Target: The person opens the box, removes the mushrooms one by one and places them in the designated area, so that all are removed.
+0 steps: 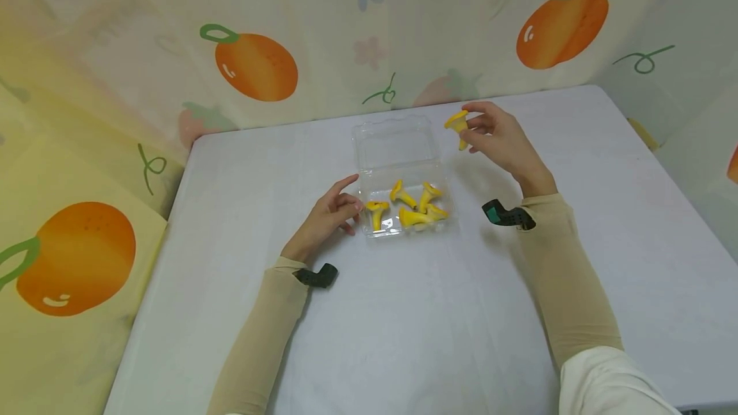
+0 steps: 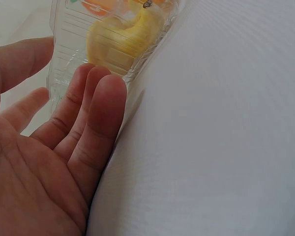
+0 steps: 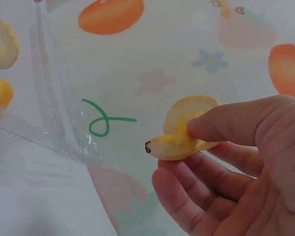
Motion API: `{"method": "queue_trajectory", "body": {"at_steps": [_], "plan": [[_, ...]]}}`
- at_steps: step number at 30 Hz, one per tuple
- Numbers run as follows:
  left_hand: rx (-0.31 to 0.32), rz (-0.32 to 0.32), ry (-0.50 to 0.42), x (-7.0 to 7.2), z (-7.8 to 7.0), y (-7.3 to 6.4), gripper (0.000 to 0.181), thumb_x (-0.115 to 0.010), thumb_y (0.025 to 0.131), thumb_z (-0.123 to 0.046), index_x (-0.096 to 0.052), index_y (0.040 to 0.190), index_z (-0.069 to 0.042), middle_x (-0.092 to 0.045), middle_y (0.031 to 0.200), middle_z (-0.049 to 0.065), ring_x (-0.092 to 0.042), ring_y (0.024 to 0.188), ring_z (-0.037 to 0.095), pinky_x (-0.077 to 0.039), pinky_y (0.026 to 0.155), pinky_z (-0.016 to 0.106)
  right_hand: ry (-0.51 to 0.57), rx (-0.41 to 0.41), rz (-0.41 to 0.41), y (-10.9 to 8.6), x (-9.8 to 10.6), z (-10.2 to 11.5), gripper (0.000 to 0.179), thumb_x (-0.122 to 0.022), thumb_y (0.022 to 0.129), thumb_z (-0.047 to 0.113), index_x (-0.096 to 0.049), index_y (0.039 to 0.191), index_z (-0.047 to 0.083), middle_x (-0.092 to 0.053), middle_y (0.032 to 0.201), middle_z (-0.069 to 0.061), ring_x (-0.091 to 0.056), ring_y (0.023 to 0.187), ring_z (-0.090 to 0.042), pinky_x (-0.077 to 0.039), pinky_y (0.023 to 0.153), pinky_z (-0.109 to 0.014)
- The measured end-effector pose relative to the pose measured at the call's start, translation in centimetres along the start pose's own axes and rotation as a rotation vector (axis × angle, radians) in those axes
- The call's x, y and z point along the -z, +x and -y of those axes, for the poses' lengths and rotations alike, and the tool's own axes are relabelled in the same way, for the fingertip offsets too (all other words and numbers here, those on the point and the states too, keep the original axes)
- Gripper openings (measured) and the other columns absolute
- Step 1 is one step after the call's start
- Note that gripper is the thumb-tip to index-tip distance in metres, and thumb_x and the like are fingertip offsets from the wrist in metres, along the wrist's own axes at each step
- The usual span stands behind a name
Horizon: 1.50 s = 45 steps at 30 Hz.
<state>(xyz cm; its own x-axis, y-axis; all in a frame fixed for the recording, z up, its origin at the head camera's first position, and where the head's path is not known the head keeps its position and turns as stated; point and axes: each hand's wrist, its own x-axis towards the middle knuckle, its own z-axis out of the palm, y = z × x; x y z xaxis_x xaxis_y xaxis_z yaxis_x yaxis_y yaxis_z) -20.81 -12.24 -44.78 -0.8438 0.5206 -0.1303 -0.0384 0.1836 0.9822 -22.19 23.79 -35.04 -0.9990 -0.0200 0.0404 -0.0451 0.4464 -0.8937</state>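
Observation:
My right hand (image 1: 503, 141) pinches a yellow trumpet-shaped mushroom (image 1: 457, 123) between thumb and fingers, up beside the right edge of the raised lid. In the right wrist view, the mushroom (image 3: 173, 148) has a wide frilled cap and a stem with a dark tip. A clear plastic clamshell box (image 1: 377, 179) sits on the table, its lid (image 1: 398, 144) folded back. Inside lie several more yellow mushrooms (image 1: 403, 196). My left hand (image 1: 326, 218) is at the box's left side, fingers loosely extended. Its fingertips (image 2: 108, 96) are right at the clear wall, close to a mushroom (image 2: 123, 42) inside.
The table (image 1: 415, 325) wears a plain white cloth. A fruit-and-flower patterned curtain (image 1: 328, 37) hangs along the back and continues on the left. Dark camera mounts (image 1: 507, 215) sit on both wrists.

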Motion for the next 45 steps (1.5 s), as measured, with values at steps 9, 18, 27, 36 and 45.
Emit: {"method": "queue_trajectory", "body": {"at_steps": [9,18,27,36,45], "plan": [[0.006,-0.001,0.001,0.1,0.2,0.1,0.067,-0.059,0.101,-0.007,-0.028,0.16,-0.016,-0.06,0.121,0.027,-0.062,0.086,0.016,-0.059,0.063,0.027,0.001,-0.033,0.009,0.4,-0.1,-0.6,0.052,-0.062,0.097,0.015,-0.048,0.147,0.01,-0.063,0.127,-0.024,-0.062,0.086,-0.005,-0.055,0.07,-0.016],[-0.002,0.008,-0.001,0.1,0.2,0.1,0.067,-0.057,0.101,-0.007,-0.028,0.16,-0.016,-0.061,0.121,0.025,-0.062,0.087,0.017,-0.059,0.064,0.027,-0.037,-0.069,0.01,0.6,0.2,-1.3,0.052,-0.061,0.099,0.018,-0.046,0.148,0.01,-0.062,0.13,-0.024,-0.061,0.087,-0.006,-0.054,0.071,-0.016],[-0.005,0.01,-0.003,0.1,0.1,0.1,0.067,-0.057,0.101,-0.006,-0.027,0.16,-0.014,-0.062,0.116,0.021,-0.062,0.086,0.016,-0.059,0.064,0.027,-0.047,-0.104,0.012,0.8,0.4,-2.1,0.052,-0.061,0.099,0.016,-0.045,0.148,0.006,-0.061,0.13,-0.026,-0.061,0.083,-0.005,-0.054,0.07,-0.015],[0.003,0.005,-0.002,0.1,0.2,0.1,0.067,-0.057,0.101,-0.006,-0.029,0.16,-0.017,-0.063,0.116,0.016,-0.062,0.087,0.017,-0.059,0.064,0.027,-0.047,-0.16,0.041,1.2,0.5,-2.8,0.055,-0.06,0.099,0.017,-0.041,0.15,0.006,-0.06,0.132,-0.026,-0.062,0.087,-0.012,-0.054,0.071,-0.017],[0.008,0.006,0.001,0.1,0.4,0.2,0.067,-0.057,0.101,-0.007,-0.028,0.16,-0.018,-0.061,0.12,0.023,-0.062,0.086,0.016,-0.059,0.064,0.027,-0.06,-0.186,0.054,1.5,0.6,-3.7,0.054,-0.059,0.099,0.017,-0.042,0.149,0.005,-0.061,0.131,-0.027,-0.066,0.082,-0.015,-0.058,0.078,-0.026]]}}
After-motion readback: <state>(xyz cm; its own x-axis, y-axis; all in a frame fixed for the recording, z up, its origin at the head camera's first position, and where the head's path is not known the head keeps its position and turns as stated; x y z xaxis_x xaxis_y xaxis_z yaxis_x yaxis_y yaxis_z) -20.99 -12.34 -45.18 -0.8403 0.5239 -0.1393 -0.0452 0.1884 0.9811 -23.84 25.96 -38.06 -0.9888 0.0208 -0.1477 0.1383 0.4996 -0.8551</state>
